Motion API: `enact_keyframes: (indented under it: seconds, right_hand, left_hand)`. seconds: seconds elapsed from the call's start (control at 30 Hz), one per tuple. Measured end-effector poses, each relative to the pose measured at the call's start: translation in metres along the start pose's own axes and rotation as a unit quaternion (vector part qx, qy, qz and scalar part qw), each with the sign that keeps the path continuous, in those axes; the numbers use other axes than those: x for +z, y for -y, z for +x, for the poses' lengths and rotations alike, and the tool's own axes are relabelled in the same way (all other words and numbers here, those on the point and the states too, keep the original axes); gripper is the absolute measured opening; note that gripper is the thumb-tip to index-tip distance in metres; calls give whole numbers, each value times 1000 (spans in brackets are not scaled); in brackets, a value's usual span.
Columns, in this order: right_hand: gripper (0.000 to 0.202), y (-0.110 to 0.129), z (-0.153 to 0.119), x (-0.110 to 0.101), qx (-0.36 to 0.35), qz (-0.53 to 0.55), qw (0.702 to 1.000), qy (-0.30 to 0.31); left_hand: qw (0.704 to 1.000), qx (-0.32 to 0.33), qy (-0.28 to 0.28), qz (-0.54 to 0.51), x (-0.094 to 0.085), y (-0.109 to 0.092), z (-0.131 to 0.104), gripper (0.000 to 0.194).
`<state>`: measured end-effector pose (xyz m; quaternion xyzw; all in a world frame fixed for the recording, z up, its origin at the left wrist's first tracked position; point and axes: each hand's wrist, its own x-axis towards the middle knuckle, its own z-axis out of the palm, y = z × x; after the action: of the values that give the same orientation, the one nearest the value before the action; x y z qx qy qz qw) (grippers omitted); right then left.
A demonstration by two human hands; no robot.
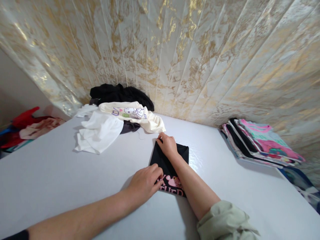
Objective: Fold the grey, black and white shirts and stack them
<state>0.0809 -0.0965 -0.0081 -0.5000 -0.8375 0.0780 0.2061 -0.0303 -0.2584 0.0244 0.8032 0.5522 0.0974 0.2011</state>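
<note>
A folded black T-shirt (163, 161) with pink lettering and a pink print lies on the white table, in the middle of the head view. My right hand (168, 145) reaches across it, its fingers closed on the far left corner. At the near left edge, beside the pink print, my left hand (147, 181) has its fingers curled over the cloth. My right forearm covers part of the shirt's right side.
Behind on the left is a loose heap with a white garment (100, 130), a cream printed garment (135, 111) and a black garment (120, 93). A folded clothes stack (260, 143) sits at the right, before a gold-patterned curtain (175, 56). Red cloth (23, 120) lies beyond the left edge.
</note>
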Motion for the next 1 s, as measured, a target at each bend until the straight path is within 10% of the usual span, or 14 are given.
enact_keyframes:
  seconds: [0.3, 0.5, 0.7, 1.0]
  right_hand:
    - [22, -21, 1, -39, 52, -14, 996, -68]
    - [27, -69, -43, -78, 34, -10, 997, -72]
    - [27, -105, -88, -64, 127, 109, 983, -78]
    - [25, -107, -87, -54, 109, 173, 976, -75]
  left_hand:
    - [999, 31, -37, -26, 2, 3, -5, 17]
    - [992, 88, -76, -39, 2, 2, -8, 17]
    - [977, 197, -86, -3, 15, -11, -12, 17]
    - [975, 214, -47, 36, 33, -38, -1, 37]
